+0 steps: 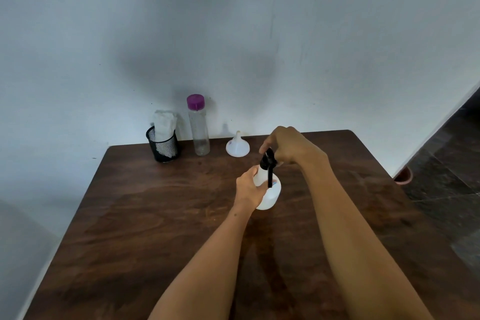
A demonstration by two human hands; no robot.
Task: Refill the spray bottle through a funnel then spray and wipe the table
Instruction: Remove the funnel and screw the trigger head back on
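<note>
Gripping the white plastic spray bottle (270, 193), the left hand (248, 187) steadies it while its black trigger head (267, 161) is clasped by the right hand (288, 145); filling, spraying and wiping seemingly remain undone.

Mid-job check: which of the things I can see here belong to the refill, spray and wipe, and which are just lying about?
For the job: spray bottle, held by left hand, right hand on its black sprayer head; funnel; purple-capped bottle; white cloth in the mesh cup; table.

Lying about: reddish pot on the floor.
</note>
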